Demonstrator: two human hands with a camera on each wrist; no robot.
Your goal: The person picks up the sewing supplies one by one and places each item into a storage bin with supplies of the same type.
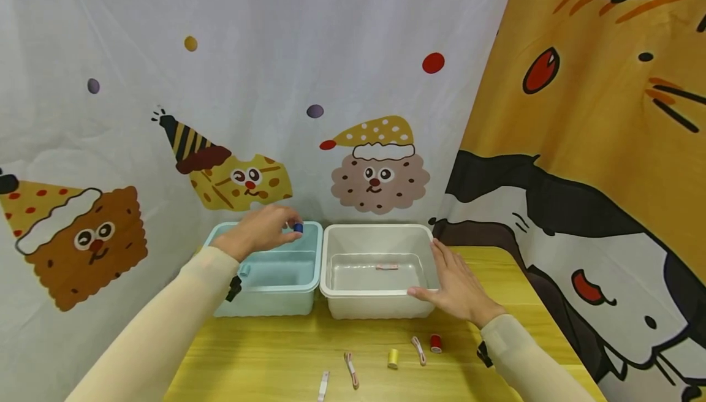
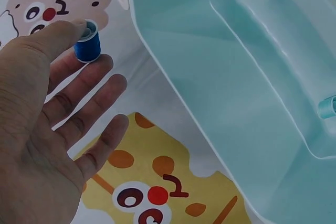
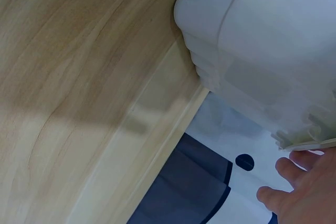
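Spool of blue thread (image 1: 298,228) in the head view, pinched between thumb and fingertips of the left hand (image 1: 265,228), near the far rim of the light-blue bin (image 1: 261,304); impossible to tell if directly above. Step in hand probably placing, next move calling for lowering inside, then loosening. Right hand (image 1: 462,285) at the rim of the white bin (image 1: 380,309). In the left-wrist view, long axis nearly upright, slightly tilted, hollow end toward the thumb. In the right-wrist view, fingers apart, against the rim.
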